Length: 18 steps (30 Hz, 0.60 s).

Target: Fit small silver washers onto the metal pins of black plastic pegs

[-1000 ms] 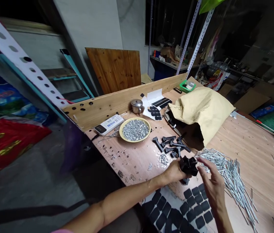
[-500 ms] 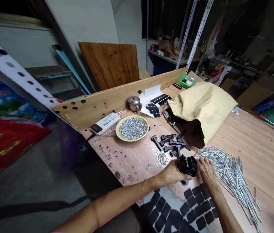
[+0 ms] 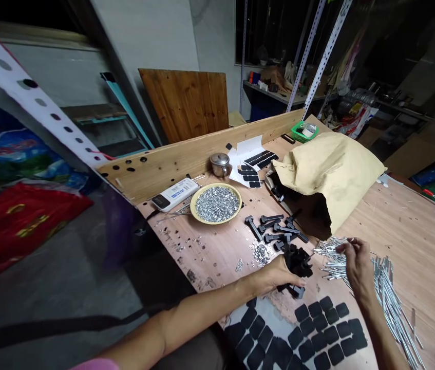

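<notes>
My left hand (image 3: 279,272) is closed around a cluster of black plastic parts (image 3: 297,261) just above the table. A thin rod end seems to stick out of the cluster toward the right. My right hand (image 3: 359,262) is over the pile of thin metal rods (image 3: 389,288), thumb and fingers bent together. Whether a rod is between those fingertips is hard to make out. Behind the cluster lie several black bolt-shaped parts (image 3: 253,227). Small metal nuts (image 3: 262,253) are heaped beside them.
A yellow bowl (image 3: 193,208) full of small metal pieces stands left of a large brown paper sack (image 3: 340,169). Near me lie black rounded pads (image 3: 319,322). At the back are a lidded metal pot (image 3: 220,163), a white device (image 3: 176,194) and a green basket (image 3: 299,134).
My right hand has moved away from the black cluster, to the right over the rods. My left hand keeps hold of the cluster. The whole view has shifted slightly.
</notes>
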Each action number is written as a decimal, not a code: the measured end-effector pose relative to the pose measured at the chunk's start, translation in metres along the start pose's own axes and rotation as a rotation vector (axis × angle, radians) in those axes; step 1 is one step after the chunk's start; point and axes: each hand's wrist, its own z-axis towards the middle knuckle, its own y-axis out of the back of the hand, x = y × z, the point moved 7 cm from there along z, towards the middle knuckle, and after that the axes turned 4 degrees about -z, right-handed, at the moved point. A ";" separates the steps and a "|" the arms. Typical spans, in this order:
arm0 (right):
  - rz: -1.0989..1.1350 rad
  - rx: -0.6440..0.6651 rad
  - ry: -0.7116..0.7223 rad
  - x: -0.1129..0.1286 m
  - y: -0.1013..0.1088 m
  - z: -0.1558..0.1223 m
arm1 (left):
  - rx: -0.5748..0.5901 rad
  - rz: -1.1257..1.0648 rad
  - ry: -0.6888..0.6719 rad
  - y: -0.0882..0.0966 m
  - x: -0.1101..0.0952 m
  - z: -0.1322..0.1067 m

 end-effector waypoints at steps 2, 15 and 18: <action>0.176 0.077 -0.021 0.016 0.016 0.002 | -0.077 0.233 -0.131 0.002 -0.008 0.001; -0.061 0.459 0.314 0.101 0.033 -0.017 | -0.140 1.115 -0.434 -0.025 -0.030 -0.017; -0.116 0.499 0.351 0.114 0.031 -0.017 | -0.119 1.127 -0.481 -0.031 -0.033 -0.020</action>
